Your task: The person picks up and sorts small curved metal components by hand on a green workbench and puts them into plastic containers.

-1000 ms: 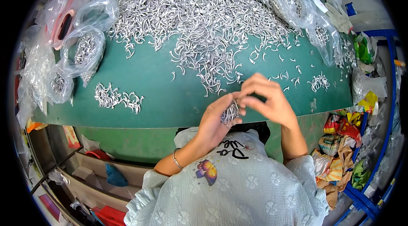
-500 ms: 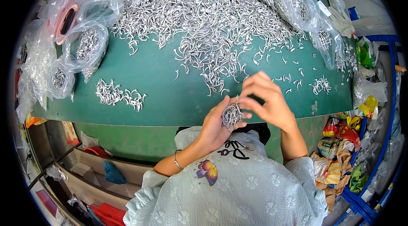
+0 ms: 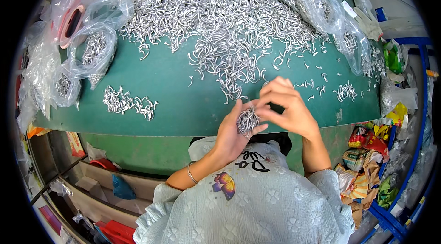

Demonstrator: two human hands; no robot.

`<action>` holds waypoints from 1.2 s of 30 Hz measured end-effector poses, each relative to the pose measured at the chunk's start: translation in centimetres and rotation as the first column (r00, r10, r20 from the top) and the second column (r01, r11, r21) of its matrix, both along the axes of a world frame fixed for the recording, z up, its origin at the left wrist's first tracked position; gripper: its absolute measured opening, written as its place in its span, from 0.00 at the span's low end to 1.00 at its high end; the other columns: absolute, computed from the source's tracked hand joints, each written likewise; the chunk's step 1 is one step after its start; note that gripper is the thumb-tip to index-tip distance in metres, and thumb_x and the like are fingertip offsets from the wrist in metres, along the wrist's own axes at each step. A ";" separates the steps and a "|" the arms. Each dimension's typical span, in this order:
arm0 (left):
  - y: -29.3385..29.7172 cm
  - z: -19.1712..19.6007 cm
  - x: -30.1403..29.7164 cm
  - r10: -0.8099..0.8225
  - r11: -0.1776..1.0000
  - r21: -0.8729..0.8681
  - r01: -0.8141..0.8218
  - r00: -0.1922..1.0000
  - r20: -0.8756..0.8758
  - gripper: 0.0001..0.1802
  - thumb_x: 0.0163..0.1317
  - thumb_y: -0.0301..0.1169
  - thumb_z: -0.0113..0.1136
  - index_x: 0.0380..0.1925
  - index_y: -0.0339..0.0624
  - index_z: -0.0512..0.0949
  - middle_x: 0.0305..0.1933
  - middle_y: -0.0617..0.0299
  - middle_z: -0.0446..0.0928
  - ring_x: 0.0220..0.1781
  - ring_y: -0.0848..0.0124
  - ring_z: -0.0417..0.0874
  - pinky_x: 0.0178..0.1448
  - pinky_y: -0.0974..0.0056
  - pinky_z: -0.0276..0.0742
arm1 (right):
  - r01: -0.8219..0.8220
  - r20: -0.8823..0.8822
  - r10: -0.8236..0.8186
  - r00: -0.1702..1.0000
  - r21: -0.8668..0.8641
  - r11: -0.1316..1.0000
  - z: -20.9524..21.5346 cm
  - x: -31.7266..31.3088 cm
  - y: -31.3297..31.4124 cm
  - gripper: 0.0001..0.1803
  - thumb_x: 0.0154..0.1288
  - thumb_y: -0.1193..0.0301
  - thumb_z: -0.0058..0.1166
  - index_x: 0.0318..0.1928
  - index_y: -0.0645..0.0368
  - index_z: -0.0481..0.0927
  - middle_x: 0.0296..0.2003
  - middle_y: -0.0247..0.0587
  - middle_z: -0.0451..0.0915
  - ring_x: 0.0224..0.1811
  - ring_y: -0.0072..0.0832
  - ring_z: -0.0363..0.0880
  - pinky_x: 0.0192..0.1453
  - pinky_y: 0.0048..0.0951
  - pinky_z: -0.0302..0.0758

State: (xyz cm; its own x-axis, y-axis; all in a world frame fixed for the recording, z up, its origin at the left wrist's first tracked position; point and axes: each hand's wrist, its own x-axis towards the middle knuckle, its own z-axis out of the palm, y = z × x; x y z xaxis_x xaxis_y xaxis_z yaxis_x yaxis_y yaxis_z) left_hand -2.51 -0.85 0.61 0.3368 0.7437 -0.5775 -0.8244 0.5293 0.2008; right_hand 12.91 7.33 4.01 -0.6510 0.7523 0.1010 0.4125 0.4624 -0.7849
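My left hand (image 3: 229,130) is cupped palm up around a clump of small silvery curved metal pieces (image 3: 248,122). Just right of the clump, my right hand (image 3: 285,106) has its thumb and fingers brought together in a pinch near the left fingertips. Whatever sits in that pinch is too small and blurred to make out. Both hands hover above the near edge of the green table (image 3: 170,88). Beyond them spreads a large heap of the same curved metal pieces (image 3: 206,10), with a tongue of it reaching toward my hands.
At the left lies a small pile of pieces (image 3: 120,100), and another small pile (image 3: 345,91) lies at the right. Clear plastic bags holding pieces (image 3: 94,49) stand far left; another plastic bag (image 3: 321,3) is far right. A blue-framed rack (image 3: 420,152) borders the right side.
My left hand has shifted slightly left with its clump of metal pieces. The right hand has moved slightly left too, still pinched beside it. The piles look unchanged.
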 end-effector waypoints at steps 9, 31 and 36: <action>-0.1 -0.8 -0.4 -0.076 0.993 0.096 0.074 0.997 0.019 0.15 0.72 0.39 0.47 0.41 0.39 0.76 0.37 0.58 0.77 0.38 0.69 0.79 0.38 0.65 0.78 | 0.115 0.211 -0.218 0.953 0.415 0.903 -3.8 -2.0 1.5 0.09 0.50 0.69 0.66 0.30 0.56 0.80 0.35 0.34 0.74 0.40 0.34 0.69 0.43 0.34 0.61; 0.0 -0.4 -0.4 -0.079 0.993 0.084 0.079 0.997 -0.002 0.14 0.71 0.39 0.48 0.41 0.40 0.75 0.35 0.61 0.76 0.36 0.70 0.77 0.34 0.69 0.73 | 0.159 0.211 -0.241 0.947 0.342 0.926 -3.2 -1.9 1.1 0.08 0.53 0.74 0.62 0.32 0.61 0.75 0.40 0.40 0.72 0.45 0.39 0.68 0.50 0.37 0.63; 0.4 1.4 -0.4 0.014 0.999 -0.042 -0.019 0.993 -0.117 0.15 0.71 0.41 0.48 0.42 0.40 0.75 0.37 0.61 0.77 0.40 0.72 0.80 0.40 0.67 0.79 | -0.082 0.054 0.081 0.995 0.029 0.996 0.6 -0.2 0.8 0.06 0.55 0.75 0.61 0.32 0.59 0.77 0.41 0.39 0.73 0.49 0.38 0.69 0.55 0.34 0.64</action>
State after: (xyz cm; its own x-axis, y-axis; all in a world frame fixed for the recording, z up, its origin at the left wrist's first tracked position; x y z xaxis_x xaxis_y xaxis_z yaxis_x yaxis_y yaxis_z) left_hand -2.92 -0.43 2.01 0.2529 0.7225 -0.6434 -0.8053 0.5258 0.2739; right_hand 12.75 8.10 4.60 -0.7152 0.6934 0.0876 0.4130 0.5204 -0.7474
